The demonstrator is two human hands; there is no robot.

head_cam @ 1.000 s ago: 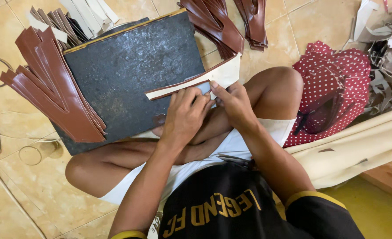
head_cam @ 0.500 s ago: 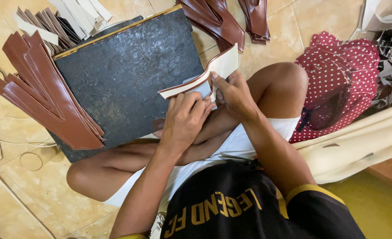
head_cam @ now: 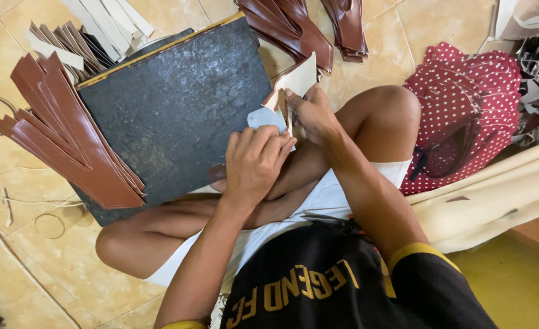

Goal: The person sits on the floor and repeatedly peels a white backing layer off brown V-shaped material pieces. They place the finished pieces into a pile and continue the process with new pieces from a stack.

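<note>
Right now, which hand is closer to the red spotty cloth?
Right. The right hand grips the tan strip just left of the red spotty cloth; the left hand sits farther left.

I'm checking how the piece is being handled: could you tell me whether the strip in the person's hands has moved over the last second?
Yes. The strip has swung from lying nearly flat to standing more upright, judged against the dark board's right edge.

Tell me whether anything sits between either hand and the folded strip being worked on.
Nothing does. The right hand grips the brown and cream strip directly, and the left hand rests on the pale blade-like piece right beside it, over the edge of the dark board.
</note>
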